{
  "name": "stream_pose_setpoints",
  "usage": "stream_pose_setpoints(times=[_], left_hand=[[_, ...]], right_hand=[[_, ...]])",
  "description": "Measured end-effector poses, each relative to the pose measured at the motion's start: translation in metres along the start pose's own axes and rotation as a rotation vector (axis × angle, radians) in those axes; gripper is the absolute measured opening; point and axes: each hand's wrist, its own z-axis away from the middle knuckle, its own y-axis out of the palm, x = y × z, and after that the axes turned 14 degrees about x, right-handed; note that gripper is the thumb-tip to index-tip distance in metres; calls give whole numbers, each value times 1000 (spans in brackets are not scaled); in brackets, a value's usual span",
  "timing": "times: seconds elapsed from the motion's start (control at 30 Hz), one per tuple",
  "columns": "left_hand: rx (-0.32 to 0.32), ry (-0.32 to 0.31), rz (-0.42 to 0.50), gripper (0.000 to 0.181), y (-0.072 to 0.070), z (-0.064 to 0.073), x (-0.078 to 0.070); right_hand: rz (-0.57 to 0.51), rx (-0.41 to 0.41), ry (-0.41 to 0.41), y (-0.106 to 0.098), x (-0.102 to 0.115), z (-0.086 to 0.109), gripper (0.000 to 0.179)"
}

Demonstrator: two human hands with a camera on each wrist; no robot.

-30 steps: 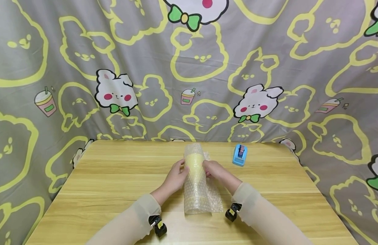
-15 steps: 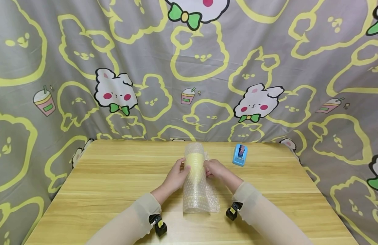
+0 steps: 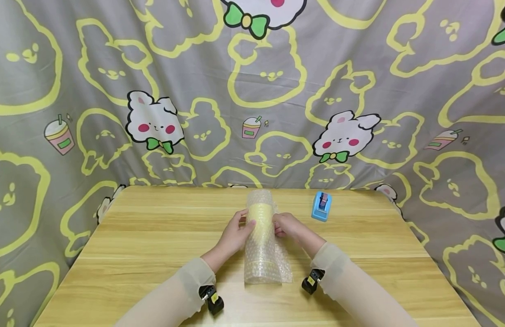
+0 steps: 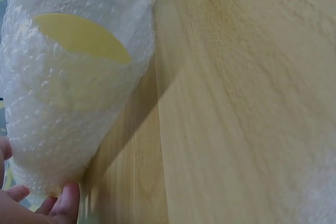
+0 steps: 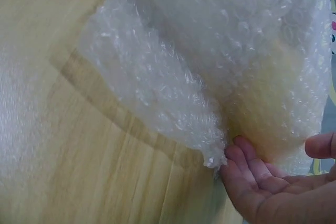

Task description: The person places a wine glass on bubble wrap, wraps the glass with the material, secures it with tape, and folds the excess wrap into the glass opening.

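Note:
A roll of clear bubble wrap (image 3: 261,261) lies lengthwise on the table, wound around something yellow. At the near opening, the left wrist view shows a smooth, rounded yellow edge (image 4: 81,35) inside the wrap. My left hand (image 3: 237,231) holds the roll's left side, thumb on top and fingers lower down. On the right side, my right hand (image 3: 291,225) grips the roll, its thumb against the wrap and its fingers curled in where the loose flap (image 5: 152,77) sticks out. Most of the yellow thing is hidden under the layers.
A blue tape dispenser (image 3: 321,206) stands at the back right of the wooden table (image 3: 162,227). Behind the table hangs a grey curtain (image 3: 211,77) with cartoon prints. Small black cameras (image 3: 213,300) are strapped at both wrists.
The loose flap on the right has drawn in slightly toward the roll, and the roll's near end has shifted a little left. Both hands keep nearly the same place.

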Motion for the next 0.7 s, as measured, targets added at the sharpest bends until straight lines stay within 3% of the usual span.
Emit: stream_pose_setpoints(times=[0.27,0.47,0.7], left_hand=[[-10,16,12,61,2,1,-3],[2,-9,-49,52,1,1,-3],[-5,-9,-89,45,-2,1,-4]], right_hand=[[-18,10,-4,0,-1,1,22],[-17,26,0,2,-2,0,13],[-3,37,-5,3,-4,-2,16]])
